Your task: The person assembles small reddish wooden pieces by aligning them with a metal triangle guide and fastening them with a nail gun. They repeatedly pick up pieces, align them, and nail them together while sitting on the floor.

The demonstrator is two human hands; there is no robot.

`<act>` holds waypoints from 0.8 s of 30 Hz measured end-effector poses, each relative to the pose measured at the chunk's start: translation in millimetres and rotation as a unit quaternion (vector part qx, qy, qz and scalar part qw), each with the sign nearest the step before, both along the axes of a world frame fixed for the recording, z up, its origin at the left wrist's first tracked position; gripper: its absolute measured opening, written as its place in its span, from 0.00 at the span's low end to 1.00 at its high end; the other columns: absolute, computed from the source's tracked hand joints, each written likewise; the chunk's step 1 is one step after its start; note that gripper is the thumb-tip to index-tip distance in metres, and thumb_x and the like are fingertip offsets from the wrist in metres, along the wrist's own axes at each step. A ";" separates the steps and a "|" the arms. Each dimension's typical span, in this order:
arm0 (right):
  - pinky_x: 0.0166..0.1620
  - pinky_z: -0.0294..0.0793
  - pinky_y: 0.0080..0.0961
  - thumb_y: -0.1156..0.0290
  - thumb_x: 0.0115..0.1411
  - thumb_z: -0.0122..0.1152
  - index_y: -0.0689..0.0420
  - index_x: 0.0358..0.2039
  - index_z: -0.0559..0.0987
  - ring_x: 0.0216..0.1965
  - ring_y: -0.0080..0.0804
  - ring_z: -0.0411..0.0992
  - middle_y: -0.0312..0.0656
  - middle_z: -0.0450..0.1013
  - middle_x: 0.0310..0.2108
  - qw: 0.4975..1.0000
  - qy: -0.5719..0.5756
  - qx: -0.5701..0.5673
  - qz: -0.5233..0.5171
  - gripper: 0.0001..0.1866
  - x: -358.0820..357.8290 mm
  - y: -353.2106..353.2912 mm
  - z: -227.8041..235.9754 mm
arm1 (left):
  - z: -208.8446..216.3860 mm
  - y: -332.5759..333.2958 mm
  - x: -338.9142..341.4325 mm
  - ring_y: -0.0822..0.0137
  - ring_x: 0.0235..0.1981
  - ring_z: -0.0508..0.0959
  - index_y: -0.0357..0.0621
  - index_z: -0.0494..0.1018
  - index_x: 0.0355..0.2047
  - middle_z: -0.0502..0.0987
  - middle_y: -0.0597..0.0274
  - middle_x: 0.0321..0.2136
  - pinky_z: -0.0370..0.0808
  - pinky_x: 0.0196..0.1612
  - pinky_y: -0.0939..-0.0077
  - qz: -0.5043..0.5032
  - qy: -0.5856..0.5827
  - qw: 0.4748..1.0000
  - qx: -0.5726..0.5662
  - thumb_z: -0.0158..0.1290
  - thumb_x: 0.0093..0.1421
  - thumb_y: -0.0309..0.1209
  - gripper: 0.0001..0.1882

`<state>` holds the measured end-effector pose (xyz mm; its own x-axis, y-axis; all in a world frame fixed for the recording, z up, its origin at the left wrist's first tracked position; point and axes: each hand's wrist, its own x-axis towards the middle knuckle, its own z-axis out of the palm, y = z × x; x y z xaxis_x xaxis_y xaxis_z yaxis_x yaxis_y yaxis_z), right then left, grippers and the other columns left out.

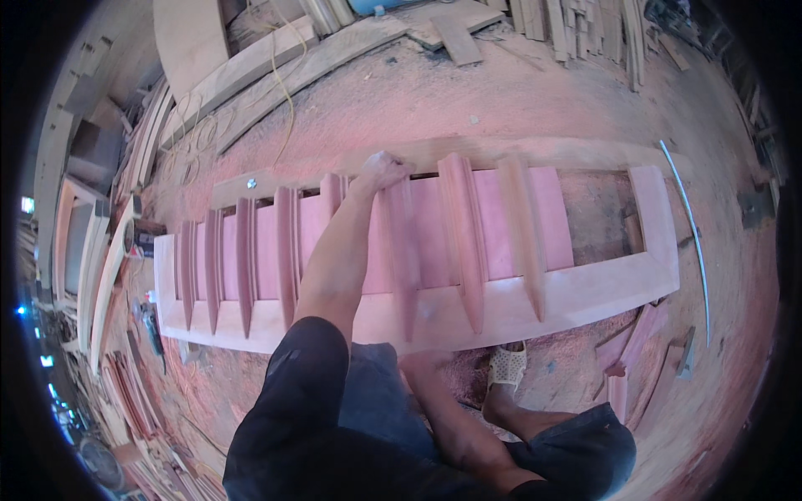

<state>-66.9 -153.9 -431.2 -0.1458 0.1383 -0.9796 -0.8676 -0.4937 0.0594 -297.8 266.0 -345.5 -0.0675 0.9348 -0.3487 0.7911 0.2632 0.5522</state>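
Note:
A long pale wooden frame [551, 301] lies across in front of me, with pink panels [551, 213] set in it. Several ridged, pointed wooden slats lie crosswise over it, among them one to the right of the middle [464, 242]. At the far edge my left hand [387, 171] is closed around the far end of a slat [401, 250], whose near part looks blurred. My right hand [424, 361] is smeared by motion just below that slat's near end, at the frame's near edge. Its fingers cannot be made out.
Boards [359, 50] and a yellow cord [288, 108] lie beyond the frame. A thin blue-white strip [692, 234] rests at the right, above wood offcuts [635, 351]. A power tool [150, 326] sits at the left, near stacked strips [125, 392]. My sandalled foot [505, 367] is close to the frame.

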 end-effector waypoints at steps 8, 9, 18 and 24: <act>0.59 0.71 0.44 0.26 0.69 0.50 0.50 0.68 0.73 0.57 0.37 0.73 0.40 0.74 0.62 0.999 -0.016 -0.028 -0.010 0.43 -7.2 13.8 -9.8 | 20.5 -18.7 2.0 0.45 0.45 0.88 0.43 0.89 0.43 0.88 0.42 0.40 0.83 0.53 0.52 0.025 -0.013 0.998 0.048 0.61 0.62 0.54 0.27; 0.58 0.72 0.44 0.26 0.69 0.50 0.50 0.68 0.73 0.57 0.37 0.73 0.40 0.74 0.62 0.999 -0.015 -0.034 -0.011 0.43 -9.4 13.3 -10.3 | 32.1 -25.5 -1.3 0.44 0.47 0.88 0.43 0.88 0.47 0.88 0.42 0.43 0.83 0.54 0.52 0.020 -0.012 0.999 0.030 0.61 0.63 0.54 0.27; 0.57 0.72 0.43 0.27 0.70 0.49 0.50 0.68 0.73 0.56 0.36 0.73 0.40 0.73 0.63 0.989 -0.040 -0.139 -0.012 0.42 -4.5 31.2 58.3 | 323.9 -308.4 37.3 0.47 0.65 0.79 0.39 0.74 0.67 0.82 0.42 0.57 0.78 0.65 0.52 -0.196 -0.111 0.971 -0.083 0.69 0.59 0.37 0.37; 0.50 0.70 0.35 0.29 0.72 0.45 0.47 0.71 0.72 0.54 0.34 0.72 0.40 0.64 0.73 0.957 -0.186 -0.156 0.161 0.41 55.6 35.4 182.4 | 385.5 -423.2 118.9 0.51 0.54 0.84 0.50 0.86 0.44 0.86 0.54 0.47 0.70 0.69 0.50 0.018 0.026 0.984 -0.174 0.65 0.62 0.49 0.19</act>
<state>-11.3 -118.5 -248.9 0.2341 -0.1629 -0.9585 -0.6638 -0.7471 -0.0352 -178.9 -157.2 40.0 -0.1253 0.7566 -0.6418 0.8029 0.4573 0.3824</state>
